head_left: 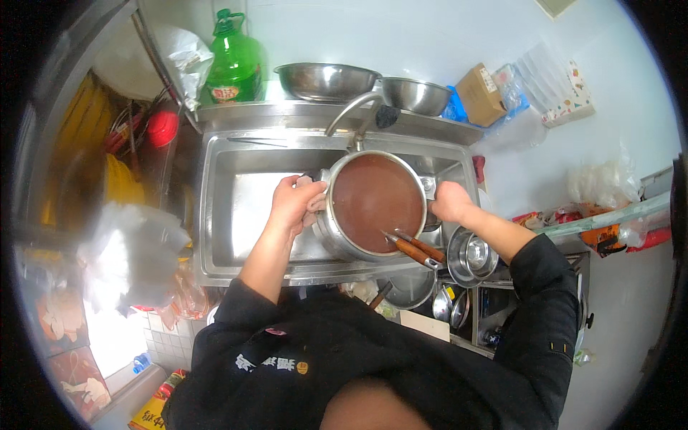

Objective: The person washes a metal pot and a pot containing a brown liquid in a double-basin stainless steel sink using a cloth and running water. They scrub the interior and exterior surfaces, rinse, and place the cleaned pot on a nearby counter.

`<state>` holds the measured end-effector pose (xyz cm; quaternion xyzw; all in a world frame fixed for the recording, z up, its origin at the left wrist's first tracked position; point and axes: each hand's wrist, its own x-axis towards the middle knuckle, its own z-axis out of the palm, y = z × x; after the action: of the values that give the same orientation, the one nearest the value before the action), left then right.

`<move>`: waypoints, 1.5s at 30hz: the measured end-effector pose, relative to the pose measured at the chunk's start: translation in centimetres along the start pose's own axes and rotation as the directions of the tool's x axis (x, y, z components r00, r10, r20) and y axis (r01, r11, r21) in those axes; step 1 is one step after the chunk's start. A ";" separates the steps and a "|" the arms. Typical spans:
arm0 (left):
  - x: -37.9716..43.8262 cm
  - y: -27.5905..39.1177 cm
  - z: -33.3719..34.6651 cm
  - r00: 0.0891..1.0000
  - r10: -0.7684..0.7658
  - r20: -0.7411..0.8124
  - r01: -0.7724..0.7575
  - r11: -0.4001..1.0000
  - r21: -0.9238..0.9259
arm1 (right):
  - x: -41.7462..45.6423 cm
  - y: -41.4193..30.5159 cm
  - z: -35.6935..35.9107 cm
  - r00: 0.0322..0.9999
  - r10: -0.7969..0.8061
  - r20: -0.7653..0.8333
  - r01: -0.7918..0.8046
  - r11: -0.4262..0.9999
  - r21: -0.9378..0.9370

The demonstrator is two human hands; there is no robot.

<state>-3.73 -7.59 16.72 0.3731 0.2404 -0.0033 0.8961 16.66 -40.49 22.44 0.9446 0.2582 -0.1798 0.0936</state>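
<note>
A deep metal pot (344, 244) full of reddish-brown liquid (376, 196) is held over a stainless steel sink (258, 215). My left hand (293, 204) grips its left side through a folded cloth (314, 201). On the opposite side my right hand (449, 201) is closed around the pot's handle, which is mostly hidden by the fingers. Two utensils with wooden handles (416, 251) lean on the pot's near right rim, their metal ends dipping into the liquid. What lies under the surface cannot be seen.
A curved faucet (355, 110) rises behind the pot. Two steel basins (328, 80) and a green jug (234, 64) stand on the ledge at the back. Nested metal bowls (473, 255) sit at the sink's right front corner. A cardboard box (484, 94) is at the back right.
</note>
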 end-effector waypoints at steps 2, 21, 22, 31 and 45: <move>-1.0 0.2 -1.3 0.979 0.109 -0.172 -0.110 0.994 0.004 | 1.0 -2.4 1.0 0.999 -0.022 -0.035 0.023 1.000 0.014; -0.7 -1.1 -22.9 0.874 0.093 -0.477 -0.152 0.985 -0.085 | 13.5 -23.1 8.4 0.989 -0.145 0.024 0.144 0.989 0.039; -0.1 -1.8 -23.9 0.869 0.107 -0.483 -0.177 0.979 -0.102 | 14.1 -23.8 9.0 0.989 -0.144 0.031 0.143 0.989 0.049; 0.9 -5.1 -27.1 0.859 -0.020 -0.512 -0.113 0.967 -0.228 | 17.3 -26.0 14.7 0.980 -0.176 0.095 0.165 0.980 0.112; 2.8 -8.0 -30.7 0.840 -0.095 -0.534 -0.016 0.980 -0.200 | 18.8 -25.7 18.8 0.984 -0.170 0.054 0.158 0.973 0.170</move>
<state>-15.82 7.69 -8.42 0.2636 0.4901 0.1071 0.8240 12.85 -15.17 -4.32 0.9178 0.3163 -0.2398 0.0089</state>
